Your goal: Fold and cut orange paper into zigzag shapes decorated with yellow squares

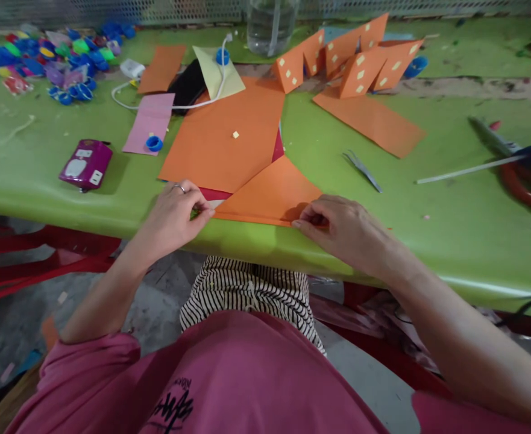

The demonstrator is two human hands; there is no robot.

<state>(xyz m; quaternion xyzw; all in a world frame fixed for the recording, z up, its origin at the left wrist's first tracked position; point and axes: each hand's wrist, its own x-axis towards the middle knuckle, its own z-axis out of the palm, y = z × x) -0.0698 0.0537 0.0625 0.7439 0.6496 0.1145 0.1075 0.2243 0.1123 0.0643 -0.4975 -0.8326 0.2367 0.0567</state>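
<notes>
A folded piece of orange paper (272,191) lies at the table's front edge, with a narrow folded strip along its near side. My left hand (175,214) pinches its left corner between thumb and fingers. At the right end, my right hand (344,226) grips the folded edge with its thumb on the near side. Just behind is a larger flat orange sheet (229,141) with a small pale square on it, and some red paper (215,194) shows beneath. Tweezers (363,170) lie to the right, beyond my right hand.
Standing zigzag orange strips (360,63) with pale squares are at the back right. Scissors (525,175) lie far right. A purple box-shaped device (87,164), a pink paper (149,123), a white cable (193,105) and a pile of colourful plastic caps (61,57) occupy the left.
</notes>
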